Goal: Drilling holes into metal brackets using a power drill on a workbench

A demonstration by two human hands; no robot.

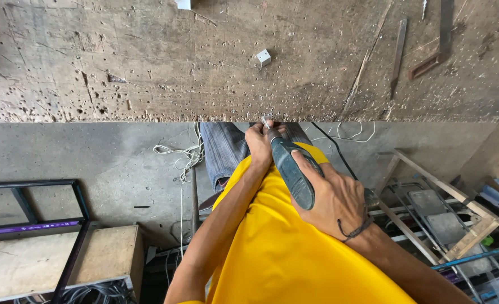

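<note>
My right hand (334,197) grips the body of a dark teal power tool (291,171) that points toward the near edge of a worn wooden workbench (148,67). The tool's tip (267,123) meets that edge. My left hand (259,143) is closed around the front end of the tool, just behind the tip. What the tip touches is too small to tell. A yellow shirt (283,247) fills the lower middle.
A small white block (264,57) and flat metal bars (398,53) lie on the bench. A white cord (184,157) trails on the concrete floor. A black metal frame (63,225) stands at left, and metal and wood frames (446,214) lie at right.
</note>
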